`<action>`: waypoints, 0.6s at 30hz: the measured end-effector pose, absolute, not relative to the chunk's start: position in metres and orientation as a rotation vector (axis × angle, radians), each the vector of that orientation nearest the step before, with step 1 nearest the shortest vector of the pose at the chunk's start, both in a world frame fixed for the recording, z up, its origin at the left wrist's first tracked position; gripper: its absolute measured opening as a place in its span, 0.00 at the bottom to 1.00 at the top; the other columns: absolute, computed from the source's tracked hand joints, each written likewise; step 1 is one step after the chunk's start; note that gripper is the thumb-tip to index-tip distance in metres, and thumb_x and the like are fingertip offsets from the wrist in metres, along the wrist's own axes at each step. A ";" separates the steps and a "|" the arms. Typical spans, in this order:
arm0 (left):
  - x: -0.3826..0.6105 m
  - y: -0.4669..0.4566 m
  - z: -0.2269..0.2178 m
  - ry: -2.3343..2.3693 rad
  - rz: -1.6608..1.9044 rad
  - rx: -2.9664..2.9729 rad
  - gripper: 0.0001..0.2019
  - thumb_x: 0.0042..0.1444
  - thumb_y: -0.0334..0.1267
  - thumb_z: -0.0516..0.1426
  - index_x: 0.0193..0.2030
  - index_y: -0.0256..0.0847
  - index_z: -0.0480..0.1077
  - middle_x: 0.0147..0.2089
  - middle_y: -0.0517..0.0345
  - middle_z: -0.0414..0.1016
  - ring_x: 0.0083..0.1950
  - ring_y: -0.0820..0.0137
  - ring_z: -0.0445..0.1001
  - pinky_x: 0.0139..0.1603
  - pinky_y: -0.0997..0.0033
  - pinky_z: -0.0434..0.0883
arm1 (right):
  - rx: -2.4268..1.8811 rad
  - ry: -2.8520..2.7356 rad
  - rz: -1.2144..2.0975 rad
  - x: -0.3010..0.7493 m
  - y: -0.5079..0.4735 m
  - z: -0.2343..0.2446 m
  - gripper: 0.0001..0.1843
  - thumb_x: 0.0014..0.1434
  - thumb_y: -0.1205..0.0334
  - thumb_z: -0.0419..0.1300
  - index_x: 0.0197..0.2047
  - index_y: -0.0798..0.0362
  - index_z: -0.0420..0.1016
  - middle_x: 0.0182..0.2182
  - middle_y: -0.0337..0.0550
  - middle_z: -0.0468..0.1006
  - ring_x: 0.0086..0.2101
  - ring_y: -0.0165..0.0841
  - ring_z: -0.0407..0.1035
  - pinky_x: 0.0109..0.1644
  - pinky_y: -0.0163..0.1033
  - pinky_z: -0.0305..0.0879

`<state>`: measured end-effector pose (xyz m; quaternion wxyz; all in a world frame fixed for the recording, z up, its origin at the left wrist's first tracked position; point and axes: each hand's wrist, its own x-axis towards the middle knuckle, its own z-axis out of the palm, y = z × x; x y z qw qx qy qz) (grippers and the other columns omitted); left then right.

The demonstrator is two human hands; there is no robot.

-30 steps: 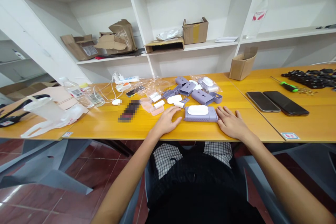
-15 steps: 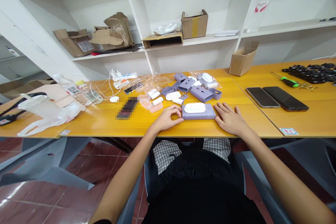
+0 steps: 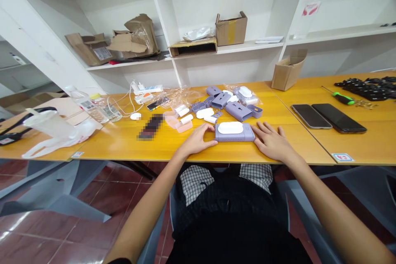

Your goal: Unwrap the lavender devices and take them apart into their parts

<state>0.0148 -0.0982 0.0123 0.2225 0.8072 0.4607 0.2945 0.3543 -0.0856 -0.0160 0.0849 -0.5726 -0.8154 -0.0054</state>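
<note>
A purple rectangular case with a white oval pad on top lies near the front edge of the yellow table. My left hand touches its left end, fingers curled round that end. My right hand lies flat on the table at its right end, fingers spread and touching the case. Behind the case sits a heap of purple and white plastic parts, some in clear bags.
Two dark phones lie to the right, with a green-handled screwdriver and black parts beyond. A small cardboard box stands at the back. To the left are a power strip with cables, bottles and a white plastic bag.
My left hand has moved from flat on the table beside the case to curling against its left end. The right hand has stayed at the right end.
</note>
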 end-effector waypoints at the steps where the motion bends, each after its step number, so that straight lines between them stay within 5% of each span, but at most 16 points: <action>1: 0.015 -0.098 0.012 1.271 0.830 2.221 0.26 0.58 0.46 0.68 0.61 0.44 0.69 0.67 0.46 0.73 0.66 0.54 0.75 0.72 0.49 0.70 | -1.705 -2.432 -0.021 0.354 -0.085 -0.016 0.33 0.75 0.51 0.42 0.78 0.48 0.62 0.77 0.54 0.61 0.74 0.55 0.55 0.72 0.77 0.51; 6: 0.014 -0.099 0.011 1.242 0.773 2.205 0.43 0.59 0.46 0.69 0.77 0.49 0.53 0.78 0.46 0.62 0.75 0.54 0.67 0.79 0.48 0.62 | -1.715 -2.427 -0.015 0.355 -0.085 -0.016 0.33 0.75 0.51 0.41 0.78 0.48 0.62 0.77 0.54 0.61 0.74 0.55 0.55 0.72 0.76 0.51; 12: 0.016 -0.101 0.016 1.321 0.682 2.236 0.42 0.56 0.49 0.70 0.75 0.46 0.61 0.72 0.45 0.67 0.72 0.49 0.69 0.77 0.46 0.64 | -1.715 -2.437 0.013 0.355 -0.085 -0.015 0.33 0.76 0.49 0.41 0.78 0.49 0.62 0.77 0.54 0.59 0.75 0.56 0.54 0.73 0.76 0.51; 18: 0.014 -0.102 0.019 1.224 0.689 2.275 0.41 0.52 0.39 0.68 0.73 0.46 0.64 0.70 0.46 0.66 0.71 0.50 0.69 0.78 0.46 0.63 | -1.697 -2.419 0.020 0.356 -0.085 -0.018 0.33 0.76 0.48 0.42 0.76 0.49 0.64 0.77 0.55 0.61 0.74 0.56 0.54 0.72 0.78 0.50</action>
